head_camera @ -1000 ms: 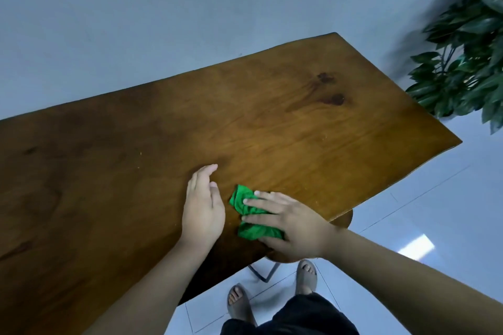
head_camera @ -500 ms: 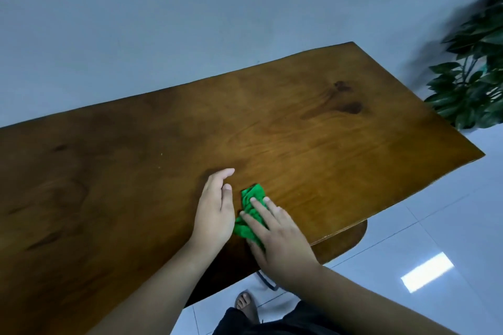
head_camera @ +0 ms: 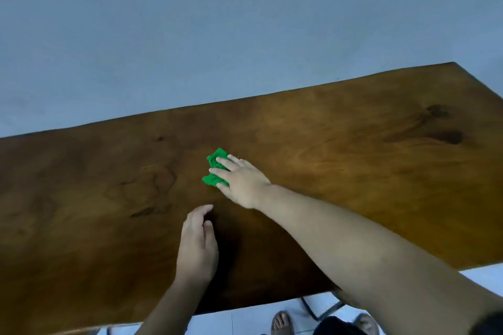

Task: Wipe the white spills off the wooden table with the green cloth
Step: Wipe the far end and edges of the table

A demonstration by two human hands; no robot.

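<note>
Pale blue-grey wall fills the upper half of the view, and below it a broad wooden counter (head_camera: pixel 353 171) runs across, its grain dark in places with two knots toward the 2 o'clock corner. Near the middle of the counter sits the green cloth (head_camera: pixel 215 168), bunched into a small crumpled wad, lying flat on the wood. Its long axis runs roughly from 12 to 6 o'clock, tilted a little toward 1, with the free lobe pointing up toward the far edge. No white spills show anywhere on the wood; whether they are gone or too faint to see, I cannot tell.

Pressing on the cloth is the right hand (head_camera: pixel 242 179), fingers spread and laid flat across its right side rather than curled around it, so the hold is a downward press, not a pinch. The arm reaches in from 4 o'clock. Most of the cloth shows at 9 to 10 o'clock of the palm.

Nearer the body, at 7 o'clock of the cloth and apart from it, the left hand (head_camera: pixel 197 245) rests on the counter with loosely relaxed fingers, holding nothing and apparently bracing.

Since the right hand is already on the cloth, the next stroke is likely its own, sweeping across the cloth's long axis.

Bare toes show on the tiled floor at the bottom edge.
</note>
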